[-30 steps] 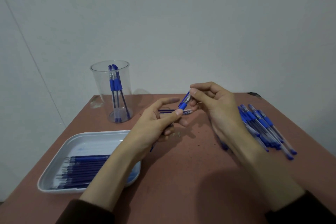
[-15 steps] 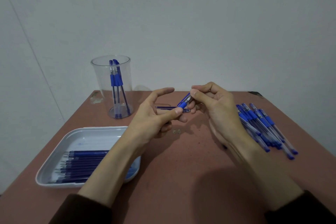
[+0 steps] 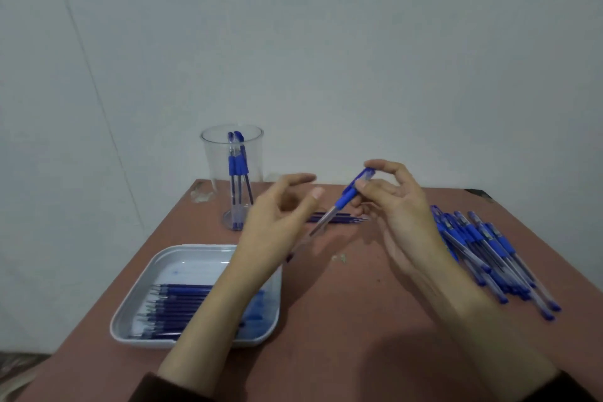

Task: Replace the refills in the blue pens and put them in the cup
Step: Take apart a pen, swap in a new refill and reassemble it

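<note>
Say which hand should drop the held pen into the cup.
Right, probably: the right hand pinches the pen at its upper end and can carry it to the cup. The left hand, nearer the cup, has thumb and forefinger off the pen; its other fingers are hidden.

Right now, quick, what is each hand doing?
Left hand: thumb and forefinger apart; whether it holds the blue pen cannot be told.
Right hand: pinches the blue pen.
</note>
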Available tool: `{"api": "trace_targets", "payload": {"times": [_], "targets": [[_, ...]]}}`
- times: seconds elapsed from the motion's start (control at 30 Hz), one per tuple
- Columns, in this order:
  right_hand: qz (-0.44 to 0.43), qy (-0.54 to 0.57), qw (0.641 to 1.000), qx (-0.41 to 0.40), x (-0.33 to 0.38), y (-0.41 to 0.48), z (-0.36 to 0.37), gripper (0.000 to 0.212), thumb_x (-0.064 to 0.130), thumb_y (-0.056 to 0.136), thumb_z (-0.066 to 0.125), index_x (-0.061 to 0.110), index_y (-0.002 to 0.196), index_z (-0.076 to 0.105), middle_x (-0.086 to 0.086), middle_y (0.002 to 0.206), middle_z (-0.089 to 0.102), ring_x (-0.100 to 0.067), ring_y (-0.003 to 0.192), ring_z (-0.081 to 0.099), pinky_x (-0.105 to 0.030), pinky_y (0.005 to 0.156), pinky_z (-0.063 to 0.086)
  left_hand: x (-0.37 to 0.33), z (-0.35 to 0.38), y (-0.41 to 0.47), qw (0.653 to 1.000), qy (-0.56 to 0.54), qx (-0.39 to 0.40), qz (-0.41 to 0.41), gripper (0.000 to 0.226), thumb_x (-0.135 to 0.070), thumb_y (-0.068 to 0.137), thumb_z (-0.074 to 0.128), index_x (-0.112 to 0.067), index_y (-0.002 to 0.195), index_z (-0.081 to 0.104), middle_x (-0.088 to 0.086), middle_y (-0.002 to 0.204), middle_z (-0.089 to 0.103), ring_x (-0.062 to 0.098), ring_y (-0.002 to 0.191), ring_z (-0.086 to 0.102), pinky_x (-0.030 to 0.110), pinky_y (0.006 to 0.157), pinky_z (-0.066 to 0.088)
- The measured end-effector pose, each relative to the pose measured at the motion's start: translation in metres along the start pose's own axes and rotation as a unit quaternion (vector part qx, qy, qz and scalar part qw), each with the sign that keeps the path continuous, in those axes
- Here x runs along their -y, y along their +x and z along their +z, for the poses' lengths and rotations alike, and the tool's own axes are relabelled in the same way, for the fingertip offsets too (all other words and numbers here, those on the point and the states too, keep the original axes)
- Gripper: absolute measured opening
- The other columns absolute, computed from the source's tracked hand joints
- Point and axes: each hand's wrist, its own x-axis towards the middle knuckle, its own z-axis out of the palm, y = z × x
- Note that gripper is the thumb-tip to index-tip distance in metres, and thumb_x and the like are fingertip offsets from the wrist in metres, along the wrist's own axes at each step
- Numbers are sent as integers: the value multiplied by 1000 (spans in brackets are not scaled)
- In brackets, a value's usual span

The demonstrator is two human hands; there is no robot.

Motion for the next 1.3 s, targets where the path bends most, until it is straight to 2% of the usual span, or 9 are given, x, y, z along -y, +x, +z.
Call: {"api": "trace_targets", "payload": {"times": [0.1, 0.17, 0.27, 0.37, 0.57, 0.77, 1.03, 1.23, 1.3], "targets": [[-30, 39, 998, -27, 22, 22, 18, 22, -7, 89, 54, 14, 97, 55, -7, 64, 67, -12, 51, 56, -20, 54, 49, -5, -38, 12, 972, 72, -203, 90, 22, -22, 88, 63, -28, 110, 60, -17, 99, 62, -3, 85, 60, 17, 73, 45], [-62, 73, 994, -43, 35, 41, 36, 23, -8, 90, 54, 14, 96, 53, -2, 59, 65, -12, 50, 56, -21, 53, 48, -2, -61, 23, 951, 136, -258, 102, 45, -27, 84, 68, -33, 124, 47, -13, 117, 52, 8, 109, 50, 28, 88, 43], [-129, 71, 986, -73, 47, 69, 73, 24, -7, 89, 55, 16, 94, 51, -3, 61, 62, -12, 50, 55, -24, 56, 50, 7, -79, 41, 953, 208, -216, 52, 93, -41, 72, 78, -28, 145, 22, 1, 144, 34, 23, 132, 31, 44, 109, 29], [-179, -20, 981, -74, 42, 87, 111, 24, -5, 88, 56, 17, 95, 50, -3, 62, 61, -9, 50, 55, -25, 58, 52, 19, -81, 52, 973, 182, -145, 5, 115, -39, 67, 82, -30, 149, 2, 6, 151, 31, 25, 137, 29, 39, 108, 29], [-173, -273, 945, 59, 7, 99, 155, 22, 0, 84, 62, 19, 92, 55, -16, 74, 67, -19, 60, 60, -36, 70, 56, 32, -83, 54, 982, 123, -141, -30, 111, -35, 68, 80, -29, 149, 5, 10, 139, 45, 20, 113, 51, 28, 89, 41], [-115, -418, 882, 182, -10, 102, 171, 11, 1, 83, 66, 8, 90, 71, -3, 76, 64, -12, 68, 60, -17, 64, 48, 37, -83, 53, 980, 124, -151, -27, 107, -37, 68, 81, -30, 148, 12, 8, 137, 48, 23, 122, 49, 42, 100, 43], [-90, -495, 840, 204, -10, 106, 176, 22, -1, 83, 61, 5, 100, 74, -7, 97, 69, -12, 77, 57, -7, 53, 40, 40, -84, 55, 978, 127, -162, -30, 103, -38, 67, 82, -31, 146, 17, 6, 136, 50, 23, 122, 48, 47, 100, 43], [-133, -505, 829, 202, -13, 105, 172, 33, 4, 86, 56, 10, 117, 63, -4, 98, 59, -14, 82, 52, -11, 60, 39, 39, -83, 55, 979, 122, -159, -32, 101, -38, 68, 81, -30, 146, 17, 7, 138, 48, 24, 124, 46, 47, 101, 42], [-162, -498, 831, 187, -11, 102, 168, 29, 6, 88, 55, 12, 115, 64, -5, 98, 56, -13, 88, 50, -18, 75, 44, 39, -82, 54, 979, 127, -158, -35, 100, -39, 70, 79, -28, 147, 16, 6, 139, 47, 25, 126, 45, 49, 102, 40]]}}
